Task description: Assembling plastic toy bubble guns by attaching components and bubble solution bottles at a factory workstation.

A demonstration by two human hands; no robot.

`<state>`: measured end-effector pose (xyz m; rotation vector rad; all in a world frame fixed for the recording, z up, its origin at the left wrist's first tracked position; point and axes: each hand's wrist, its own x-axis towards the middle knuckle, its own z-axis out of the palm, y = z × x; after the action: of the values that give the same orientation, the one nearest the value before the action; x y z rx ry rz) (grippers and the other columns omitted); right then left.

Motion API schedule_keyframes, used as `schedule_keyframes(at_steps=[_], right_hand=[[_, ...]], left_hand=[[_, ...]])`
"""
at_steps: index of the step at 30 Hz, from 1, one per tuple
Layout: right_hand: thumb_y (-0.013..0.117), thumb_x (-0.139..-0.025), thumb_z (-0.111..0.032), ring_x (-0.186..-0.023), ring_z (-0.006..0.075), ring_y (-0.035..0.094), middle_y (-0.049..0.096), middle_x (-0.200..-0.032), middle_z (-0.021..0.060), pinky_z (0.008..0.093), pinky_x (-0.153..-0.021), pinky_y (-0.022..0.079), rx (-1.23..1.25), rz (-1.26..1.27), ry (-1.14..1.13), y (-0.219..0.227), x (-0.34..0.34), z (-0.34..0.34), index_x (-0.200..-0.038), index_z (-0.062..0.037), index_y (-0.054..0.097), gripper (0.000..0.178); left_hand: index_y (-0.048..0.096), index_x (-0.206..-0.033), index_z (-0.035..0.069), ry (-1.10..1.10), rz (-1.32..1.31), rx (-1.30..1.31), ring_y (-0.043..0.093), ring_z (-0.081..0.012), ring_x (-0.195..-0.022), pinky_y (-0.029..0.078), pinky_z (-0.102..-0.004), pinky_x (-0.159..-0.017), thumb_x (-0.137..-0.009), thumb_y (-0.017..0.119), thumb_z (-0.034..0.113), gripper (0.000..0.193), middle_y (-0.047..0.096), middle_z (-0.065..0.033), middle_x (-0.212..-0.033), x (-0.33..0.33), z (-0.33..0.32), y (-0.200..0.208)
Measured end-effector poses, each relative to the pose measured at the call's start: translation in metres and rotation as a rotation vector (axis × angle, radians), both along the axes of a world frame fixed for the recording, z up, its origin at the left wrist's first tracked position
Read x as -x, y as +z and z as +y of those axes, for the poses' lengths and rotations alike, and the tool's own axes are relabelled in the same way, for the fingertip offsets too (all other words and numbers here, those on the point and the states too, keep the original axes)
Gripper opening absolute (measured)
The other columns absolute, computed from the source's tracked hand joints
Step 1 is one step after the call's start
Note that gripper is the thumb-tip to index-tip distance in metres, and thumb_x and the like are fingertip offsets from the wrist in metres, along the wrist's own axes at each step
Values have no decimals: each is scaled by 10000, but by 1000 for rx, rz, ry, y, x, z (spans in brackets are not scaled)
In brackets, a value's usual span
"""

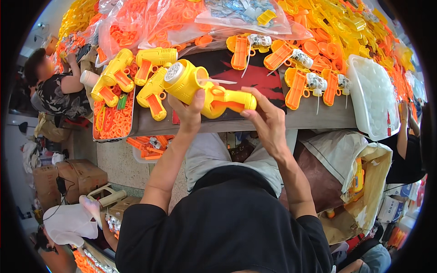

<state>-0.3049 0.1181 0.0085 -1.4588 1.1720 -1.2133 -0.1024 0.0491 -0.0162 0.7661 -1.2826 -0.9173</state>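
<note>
Between my hands, above the table's near edge, is a yellow toy gun [191, 86] with an orange strip in its handle. Its round whitish front points up and to the left, and a thin pale strip sticks out from its side. My left hand [189, 111] is closed around the body from below. At the other end, my right hand [266, 119] grips the end of the handle between thumb and fingers. Several similar yellow toy guns [152, 91] lie just left of my left hand. Beyond my right hand are several opened yellow-and-orange gun halves [298, 88] with small motor units and pale ties.
A tray of small orange parts [114, 123] sits at the left, and a white tub of translucent pieces [374, 95] at the right. Bags and heaps of orange and yellow parts [337, 22] fill the far side. An open sack [359, 182] stands at my right; other people work nearby.
</note>
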Motion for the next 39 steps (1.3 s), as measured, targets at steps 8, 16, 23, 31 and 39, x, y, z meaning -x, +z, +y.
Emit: schedule_keyframes(at_steps=[8,16,23,31,39], right_hand=[[750,-814,41,-1093,261,678,696,-1195,162,343,-955,512,311,-74,-248,-32,-26,5,-1292,31,602,500],[562,-1045,-138,-1127,137,592,616,-1268,63,278,-972,461,-215,-354,-20,-58,-38,26,-1405,6,501,393],[829,-782,-115,-1166,252,620,648,-1243,158,362,-1023,467,566,456,-382,18,-18,-2,-1401,-19,527,695],[831,-784,-129,-1252,231,586,607,-1370,175,375,-1086,429,151,210,43,3,4,-24,-1494,-14,427,825],[815,-811,-121,-1323,229,517,565,-1401,172,365,-1118,395,337,308,127,-1,4,-35,-1502,-14,402,812]], left_hand=[[220,-1561,73,-382,68,-2,550,-323,-1300,516,-451,-1044,-734,858,528,1139,411,-171,-1499,-15,-15,-18],[395,-1454,47,-431,138,-335,602,-273,-1238,515,-395,-1038,-714,921,284,938,572,-143,-1359,-24,6,2],[569,-1245,81,-110,-1001,142,683,-234,-1004,547,-326,-824,-669,911,161,674,643,-80,-1118,-4,5,70],[544,-1279,62,-200,-1223,216,679,-329,-956,554,-411,-729,-653,865,292,740,639,-119,-1092,23,-3,72],[495,-1340,70,-78,-871,114,681,-240,-933,545,-338,-841,-724,873,204,736,617,-106,-1113,1,7,62]])
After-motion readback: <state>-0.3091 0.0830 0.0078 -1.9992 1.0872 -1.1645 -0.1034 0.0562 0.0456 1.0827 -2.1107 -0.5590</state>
